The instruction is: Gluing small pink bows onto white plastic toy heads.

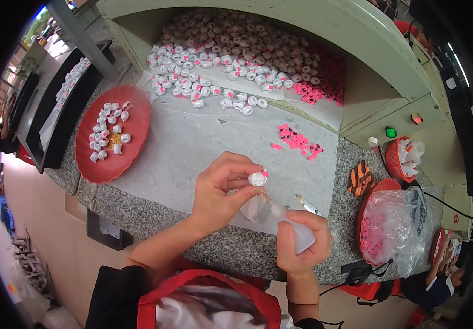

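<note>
Between its thumb and fingers, my left hand (220, 189) pinches a small white toy head (257, 179) with a pink spot on it. My right hand (302, 247) is wrapped round a whitish plastic squeeze bottle (297, 227) with a thin nozzle. The nozzle tip points up at the toy head, close to my left thumb; whether they touch I cannot tell. A scrap of clear plastic (254, 208) lies under my hands. Just beyond the bottle is a small silvery tube-like thing (306, 204). Farther off, small pink and black pieces (299, 142) lie scattered on the white paper sheet (192, 148).
A red scalloped plate (91, 167) at left bears several white heads. Piled heads (236, 44) fill the pale green cabinet (401, 60) ahead. At right are a red basket (394, 159) and a plastic bag (406, 219). Another person (431, 288) sits at far right.
</note>
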Action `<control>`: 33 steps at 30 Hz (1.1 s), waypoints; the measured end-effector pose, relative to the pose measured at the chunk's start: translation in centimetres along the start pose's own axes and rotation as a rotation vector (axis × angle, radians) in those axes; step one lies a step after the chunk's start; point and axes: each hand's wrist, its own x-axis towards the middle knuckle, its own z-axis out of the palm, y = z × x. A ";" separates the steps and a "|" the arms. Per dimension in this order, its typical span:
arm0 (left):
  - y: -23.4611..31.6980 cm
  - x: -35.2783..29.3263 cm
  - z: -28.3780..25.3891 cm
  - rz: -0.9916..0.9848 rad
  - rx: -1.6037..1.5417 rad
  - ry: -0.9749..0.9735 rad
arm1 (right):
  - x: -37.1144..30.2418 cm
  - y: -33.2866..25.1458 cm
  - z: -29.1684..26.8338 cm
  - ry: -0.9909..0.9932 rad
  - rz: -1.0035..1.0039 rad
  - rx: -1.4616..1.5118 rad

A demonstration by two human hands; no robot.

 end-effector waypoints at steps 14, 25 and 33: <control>0.1 0.3 -0.4 -0.214 -0.111 -0.003 | 0.3 0.7 -0.2 0.003 -0.051 -0.008; 0.1 0.4 -0.7 -0.338 -0.179 -0.012 | 0.4 0.9 -0.3 0.012 -0.081 -0.014; 0.1 0.6 -0.9 -0.334 -0.160 0.000 | 0.6 0.7 -0.6 0.005 -0.072 -0.031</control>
